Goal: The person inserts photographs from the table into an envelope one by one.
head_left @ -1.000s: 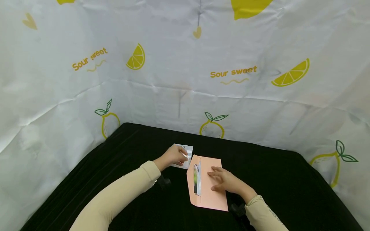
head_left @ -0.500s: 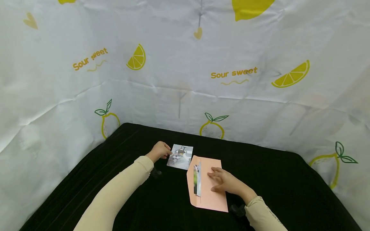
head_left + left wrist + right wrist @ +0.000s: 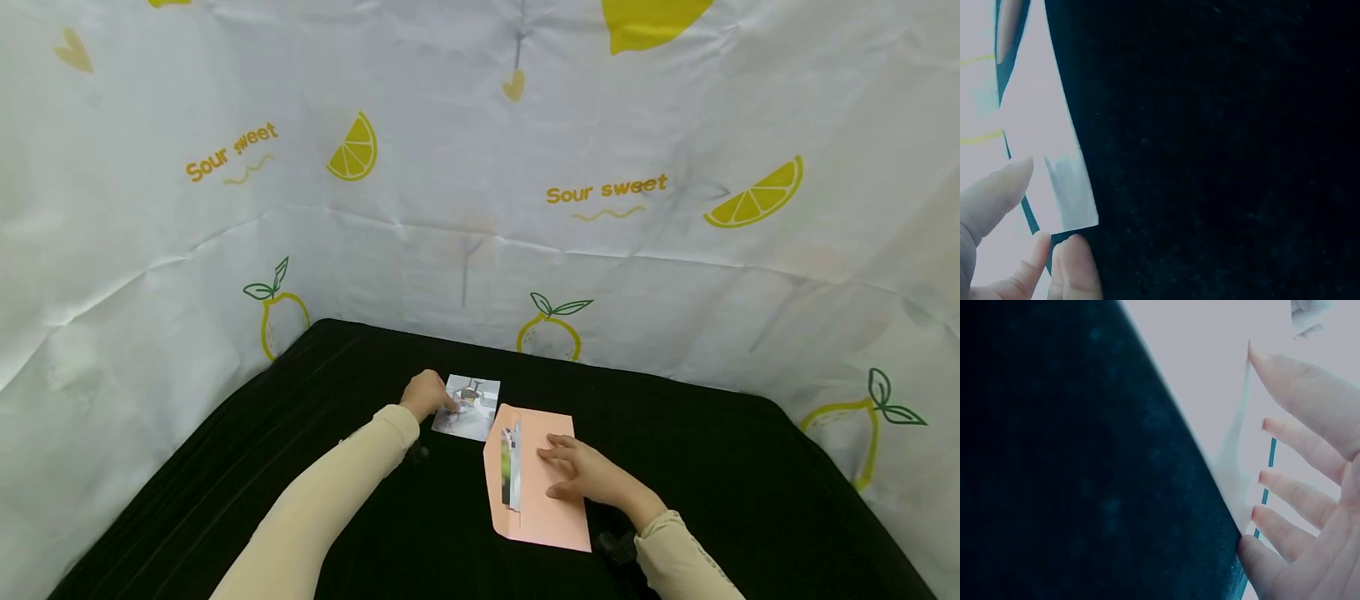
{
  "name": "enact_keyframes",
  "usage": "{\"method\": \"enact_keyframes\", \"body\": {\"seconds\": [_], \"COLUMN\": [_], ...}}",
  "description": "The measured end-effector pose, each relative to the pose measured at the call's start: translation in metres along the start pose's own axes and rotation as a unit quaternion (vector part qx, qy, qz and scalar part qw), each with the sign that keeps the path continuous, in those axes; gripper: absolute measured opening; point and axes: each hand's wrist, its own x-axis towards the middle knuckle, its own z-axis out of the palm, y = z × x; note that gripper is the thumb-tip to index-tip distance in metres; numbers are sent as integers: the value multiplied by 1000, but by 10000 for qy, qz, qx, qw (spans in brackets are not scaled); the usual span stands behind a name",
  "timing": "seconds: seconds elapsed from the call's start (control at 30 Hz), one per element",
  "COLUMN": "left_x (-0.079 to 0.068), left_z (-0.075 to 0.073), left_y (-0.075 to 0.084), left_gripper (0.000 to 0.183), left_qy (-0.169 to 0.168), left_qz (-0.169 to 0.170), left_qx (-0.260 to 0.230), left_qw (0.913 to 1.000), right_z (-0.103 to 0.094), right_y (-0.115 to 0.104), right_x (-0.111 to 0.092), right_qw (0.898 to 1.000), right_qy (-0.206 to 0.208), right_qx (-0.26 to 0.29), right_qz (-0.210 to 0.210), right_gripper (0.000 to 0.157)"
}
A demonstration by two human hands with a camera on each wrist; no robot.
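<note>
A square printed photo (image 3: 478, 417) lies on the dark cloth, its picture side up. My left hand (image 3: 426, 393) is at the photo's left edge, one finger reaching onto the print. In the left wrist view the thumb (image 3: 1004, 187) lies over a pale sheet, with a gap between it and the other fingertips. To the photo's right is a pink envelope (image 3: 551, 525), flap unfolded to the left, with several prints (image 3: 512, 471) showing in its opening. My right hand (image 3: 588, 471) rests on the envelope with spread fingers, also seen spread in the right wrist view.
Black cloth (image 3: 405, 533) covers the table. A white curtain (image 3: 450, 275) printed with lemons and lettering hangs behind and at the sides. Dark wrist camera mounts (image 3: 617, 546) sit under the wrists.
My left hand has drawn back left off the photo, uncovering it, then come slightly right again to its left edge. The right hand and the envelope have stayed still.
</note>
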Motion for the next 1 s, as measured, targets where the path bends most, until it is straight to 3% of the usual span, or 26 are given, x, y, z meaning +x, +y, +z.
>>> {"method": "enact_keyframes", "body": {"seconds": [0.17,0.33,0.53,0.63,0.8,1.0], "left_x": [0,-1,-1,1,-2,-11], "left_z": [4,5,5,1,-12,-29], "left_y": [3,6,2,-1,0,7], "left_gripper": [29,29,32,29,23,17], "left_qy": [214,334,376,165,-248,-323], "left_qz": [-44,-60,177,342,322,274], "left_qx": [523,527,-265,-676,-1175,-1819], "left_qw": [9984,9980,9988,9970,9922,9824], "right_z": [-1,-1,-1,-1,-1,-1], "right_y": [0,-1,-3,-3,-3,-1], "right_x": [0,-1,-3,-3,-3,-2], "right_qw": [10000,9999,9999,9999,9999,9999], "right_qy": [-7,29,28,25,29,49], "right_qx": [25,102,94,93,85,89], "right_qz": [-14,-3,-81,-104,-45,-77], "right_gripper": [64,63,63,63,63,63]}}
